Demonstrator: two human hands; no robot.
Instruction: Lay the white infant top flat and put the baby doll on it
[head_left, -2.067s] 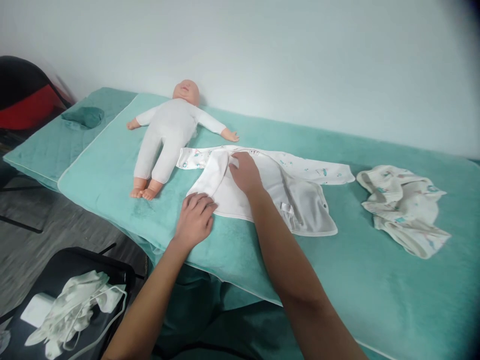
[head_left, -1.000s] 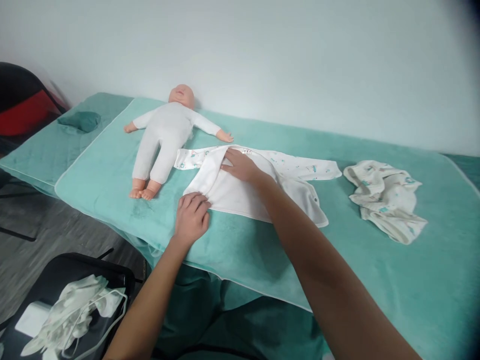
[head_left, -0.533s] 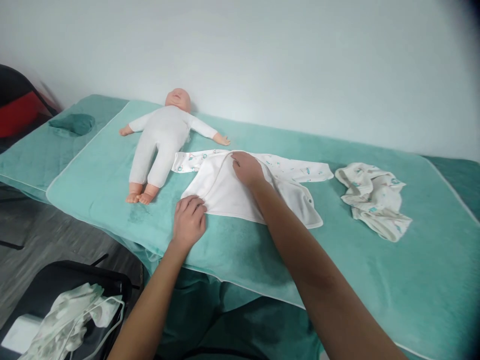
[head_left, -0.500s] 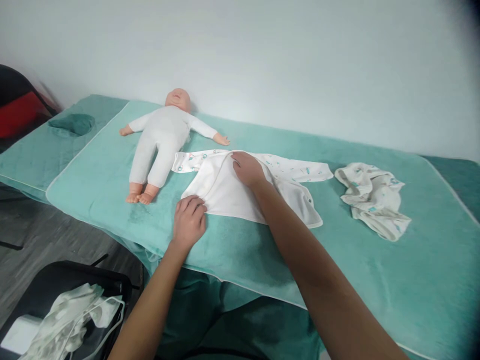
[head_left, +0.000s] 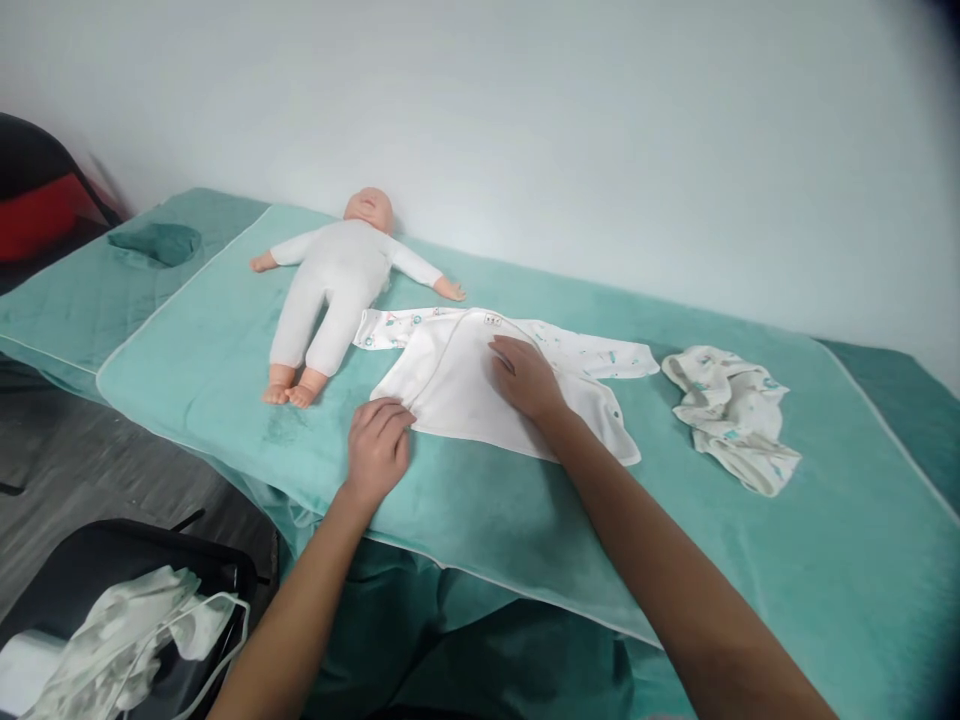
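A white baby top (head_left: 450, 385) with small teal prints lies spread inside out on the teal towel (head_left: 225, 380). My left hand (head_left: 377, 445) rests at the garment's near left corner, fingers curled down onto its hem. Flat on the middle of the white fabric lies my right hand (head_left: 527, 378), fingers stretched out. A baby doll (head_left: 330, 285) in a white body suit lies on its back just left of the garment, head toward the wall.
A crumpled printed garment (head_left: 731, 415) lies on the towel to the right. A dark green cloth (head_left: 155, 243) sits at the far left of the bed. Below left, a black tray (head_left: 112, 560) holds white cloth (head_left: 127, 640). A black and red chair (head_left: 37, 205) stands far left.
My right hand has slid from the garment's collar area down toward its middle, flattening the fabric. The left hand has stayed at the near corner. The view has shifted slightly.
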